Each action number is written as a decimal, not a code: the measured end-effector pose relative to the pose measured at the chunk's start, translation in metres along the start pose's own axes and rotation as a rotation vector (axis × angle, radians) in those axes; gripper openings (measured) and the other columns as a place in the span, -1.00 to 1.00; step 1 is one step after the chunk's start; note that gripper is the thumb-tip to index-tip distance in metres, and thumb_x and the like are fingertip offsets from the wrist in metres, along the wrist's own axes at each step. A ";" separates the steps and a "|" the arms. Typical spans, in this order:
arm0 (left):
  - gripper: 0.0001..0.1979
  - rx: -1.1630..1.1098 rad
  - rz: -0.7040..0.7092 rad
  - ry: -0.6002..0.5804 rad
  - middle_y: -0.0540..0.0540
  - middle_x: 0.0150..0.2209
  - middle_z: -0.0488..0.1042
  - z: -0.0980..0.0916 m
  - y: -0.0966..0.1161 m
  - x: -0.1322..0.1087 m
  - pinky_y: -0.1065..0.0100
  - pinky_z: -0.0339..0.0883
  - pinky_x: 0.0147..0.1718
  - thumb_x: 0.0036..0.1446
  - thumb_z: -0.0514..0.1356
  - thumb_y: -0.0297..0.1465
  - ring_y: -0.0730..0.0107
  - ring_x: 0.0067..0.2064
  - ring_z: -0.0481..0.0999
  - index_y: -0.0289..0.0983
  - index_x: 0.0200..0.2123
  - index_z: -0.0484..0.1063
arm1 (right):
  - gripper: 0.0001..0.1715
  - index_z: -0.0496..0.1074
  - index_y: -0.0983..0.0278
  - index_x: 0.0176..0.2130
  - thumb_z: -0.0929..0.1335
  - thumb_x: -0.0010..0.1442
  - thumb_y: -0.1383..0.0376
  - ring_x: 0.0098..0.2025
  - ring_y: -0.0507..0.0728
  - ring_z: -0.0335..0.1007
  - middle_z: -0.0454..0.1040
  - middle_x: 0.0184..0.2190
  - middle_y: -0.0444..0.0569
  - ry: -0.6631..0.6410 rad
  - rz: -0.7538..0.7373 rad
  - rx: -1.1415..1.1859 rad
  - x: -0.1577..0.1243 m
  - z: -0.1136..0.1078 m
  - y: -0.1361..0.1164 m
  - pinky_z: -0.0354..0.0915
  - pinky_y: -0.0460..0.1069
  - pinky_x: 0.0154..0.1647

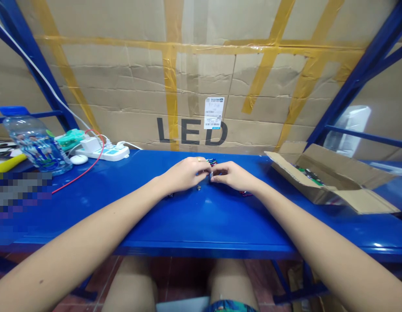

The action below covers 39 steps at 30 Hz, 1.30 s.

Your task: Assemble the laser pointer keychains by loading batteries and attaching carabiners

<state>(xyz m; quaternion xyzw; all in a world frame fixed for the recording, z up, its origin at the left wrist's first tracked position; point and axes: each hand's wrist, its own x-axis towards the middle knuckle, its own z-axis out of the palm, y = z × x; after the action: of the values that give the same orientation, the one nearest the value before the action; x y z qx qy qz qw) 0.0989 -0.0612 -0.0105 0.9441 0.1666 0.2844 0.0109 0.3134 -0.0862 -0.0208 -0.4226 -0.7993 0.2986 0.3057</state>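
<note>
My left hand [188, 174] and my right hand [232, 174] meet over the middle of the blue table. Between their fingertips is a small silvery piece [211, 176], too small to identify. Right thumb and forefinger pinch it, and the left fingers close in on its other side. Just beyond the fingertips lie several small shiny coloured items [212, 161], partly covered by the hands. A tiny metal part [199, 187] rests under the left hand. More small coloured bits [245, 193] show beneath the right wrist, and dark bits [170, 196] by the left wrist.
An open cardboard box [344, 196] holding green circuit boards [308, 175] stands at right. On the left are a water bottle [38, 145], a white power strip [115, 153], a white round-edged object [79, 160] and a red cable [90, 171]. A large taped carton [132, 95] stands behind the table.
</note>
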 end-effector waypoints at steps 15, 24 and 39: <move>-0.95 -0.410 -0.466 0.291 -0.06 -0.32 0.57 -0.004 -0.003 0.003 0.29 0.40 -0.19 0.07 0.23 -0.46 0.36 -0.26 0.54 -0.29 -0.35 0.48 | -0.79 0.56 0.30 -0.35 0.46 0.09 0.19 -0.32 0.15 0.47 0.61 -0.37 0.00 0.299 0.080 -0.169 0.008 0.023 -0.014 0.28 0.00 -0.31; -0.92 -0.703 -0.515 0.395 -0.09 -0.30 0.56 -0.005 -0.018 0.003 0.25 0.42 -0.14 0.12 0.16 -0.51 0.37 -0.24 0.56 -0.31 -0.27 0.39 | -0.93 0.47 0.28 -0.35 0.40 0.19 0.42 -0.37 0.07 0.41 0.54 -0.41 -0.07 -0.034 0.002 -0.307 -0.002 0.042 -0.036 0.21 -0.05 -0.34; -0.89 -0.746 -0.465 0.167 -0.05 -0.29 0.45 0.007 -0.020 -0.001 0.33 0.44 -0.37 0.18 0.16 -0.44 0.46 -0.37 0.45 -0.31 -0.20 0.39 | -0.90 0.32 0.25 -0.35 0.31 0.25 0.32 -0.40 0.08 0.35 0.43 -0.45 -0.09 0.348 -0.110 -0.052 -0.001 0.018 -0.025 0.24 0.00 -0.32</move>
<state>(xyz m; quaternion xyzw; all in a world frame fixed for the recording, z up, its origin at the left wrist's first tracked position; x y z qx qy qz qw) 0.0958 -0.0425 -0.0197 0.7867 0.2609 0.3901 0.4011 0.2882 -0.1024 -0.0144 -0.4310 -0.7637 0.1831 0.4443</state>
